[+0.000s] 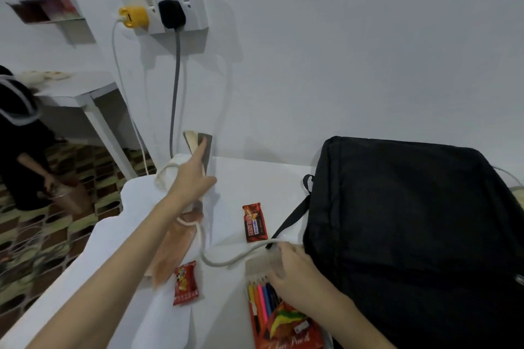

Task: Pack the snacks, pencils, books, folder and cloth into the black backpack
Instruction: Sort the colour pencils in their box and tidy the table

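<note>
My left hand grips a thin book and holds it up on edge at the back left of the white table. Beneath my left forearm an orange folder lies flat, with a rolled white cloth behind it. My right hand is closed over the top end of the coloured pencil box, right beside the black backpack. The backpack lies flat on the right and looks closed. A dark chocolate bar and a red snack packet rest between my hands.
A white cable snakes across the table from a wall socket holding a yellow and a black plug. At the left are another person, a small white side table and patterned floor.
</note>
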Available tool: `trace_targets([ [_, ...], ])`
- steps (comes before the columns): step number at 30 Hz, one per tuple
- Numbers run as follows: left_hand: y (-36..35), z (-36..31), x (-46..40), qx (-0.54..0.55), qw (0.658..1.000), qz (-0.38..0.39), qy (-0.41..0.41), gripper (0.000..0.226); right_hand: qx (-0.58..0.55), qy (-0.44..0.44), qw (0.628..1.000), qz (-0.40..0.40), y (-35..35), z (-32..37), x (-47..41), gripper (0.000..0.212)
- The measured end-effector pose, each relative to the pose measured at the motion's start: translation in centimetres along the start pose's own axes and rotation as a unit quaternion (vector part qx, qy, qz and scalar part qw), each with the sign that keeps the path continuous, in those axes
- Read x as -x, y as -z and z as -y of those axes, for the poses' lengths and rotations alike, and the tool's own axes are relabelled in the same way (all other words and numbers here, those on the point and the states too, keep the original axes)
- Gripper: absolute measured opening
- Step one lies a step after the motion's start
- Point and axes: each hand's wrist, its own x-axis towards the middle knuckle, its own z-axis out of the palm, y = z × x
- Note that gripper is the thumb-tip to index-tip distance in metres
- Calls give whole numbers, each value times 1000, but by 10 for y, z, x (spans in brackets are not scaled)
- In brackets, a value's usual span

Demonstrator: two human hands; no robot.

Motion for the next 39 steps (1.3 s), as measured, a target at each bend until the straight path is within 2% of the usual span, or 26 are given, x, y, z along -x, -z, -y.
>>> trace_targets([
  [3, -42, 0, -1, -85, 995, 42, -29, 91, -63, 17, 997, -37, 15, -3, 15, 31],
  [6, -85, 1, -5, -194, 976, 100, -14, 85, -149, 29, 976, -156, 43, -20, 34, 24],
  [9, -111, 3, -2, -294, 942, 161, -7, 64, -165, 14, 941, -294, 72, -51, 59, 17],
  [12, -126, -8, 11, -253, 954, 161, -29, 36, -186, -29, 888, -419, 91, -90, 98, 23],
  [13, -131, -19, 20, -212, 963, 148, -72, 34, -192, -53, 866, -459, 93, -102, 113, 27],
  [15, -143, -51, 44, -115, 962, 107, -222, 32, -216, -96, 806, -542, 95, -122, 147, 31],
  [17, -152, -88, 73, -35, 933, 96, -346, 35, -241, -129, 751, -601, 90, -135, 175, 31],
  [19, -165, -122, 101, 23, 899, 120, -421, 40, -228, -169, 712, -642, 84, -146, 201, 31],
  [22, -180, -158, 132, 31, 873, 251, -418, 65, -201, -217, 691, -660, 76, -161, 230, 27],
  [25, -197, -182, 152, -56, 835, 386, -388, 100, -136, -294, 686, -651, 76, -184, 260, 22],
  [27, -203, -194, 161, -139, 818, 422, -366, 90, -61, -346, 680, -644, 82, -208, 279, 32],
  [30, -207, -216, 163, -189, 836, 397, -328, 63, 20, -416, 689, -594, 98, -241, 299, 59],
  [32, -211, -233, 165, -202, 869, 322, -317, 59, 91, -440, 703, -551, 112, -258, 304, 75],
  [35, -227, -267, 180, -160, 914, 192, -319, 53, 177, -472, 731, -460, 138, -278, 310, 91],
  [37, -243, -289, 188, -134, 926, 190, -299, 58, 228, -479, 757, -381, 153, -286, 315, 90],
  [39, -263, -307, 189, -152, 925, 194, -289, 66, 290, -434, 788, -327, 165, -289, 318, 79],
])
